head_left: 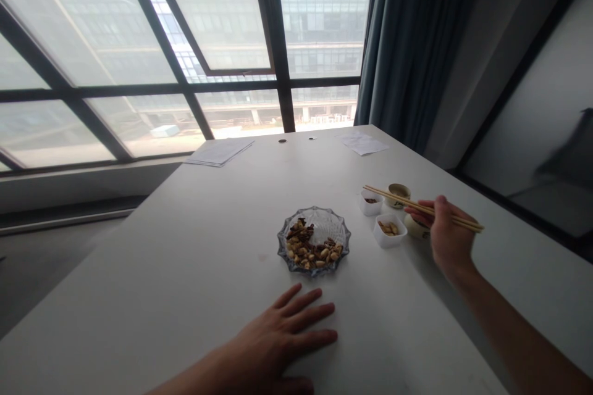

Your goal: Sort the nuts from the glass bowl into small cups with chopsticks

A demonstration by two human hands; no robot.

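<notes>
My right hand (449, 234) grips a pair of wooden chopsticks (398, 197), their tips over a small white cup (372, 208) with dark bits in it. A second white cup (390, 241), holding light brown nuts, stands nearer to me. Behind the chopsticks is a cream-coloured bowl (399, 191); another bowl (416, 227) is partly covered by my right hand. My left hand (282, 333) lies flat with fingers spread on the table, just in front of a scalloped glass dish (330, 222). Mixed nuts and dark pieces (311, 253) fill part of that dish.
The white table (185, 271) reaches towards a large window (231, 24). Paper sheets (220, 151) lie at its far left, with more paper (364, 143) at the far right. A dark curtain (407, 43) hangs beyond the right corner.
</notes>
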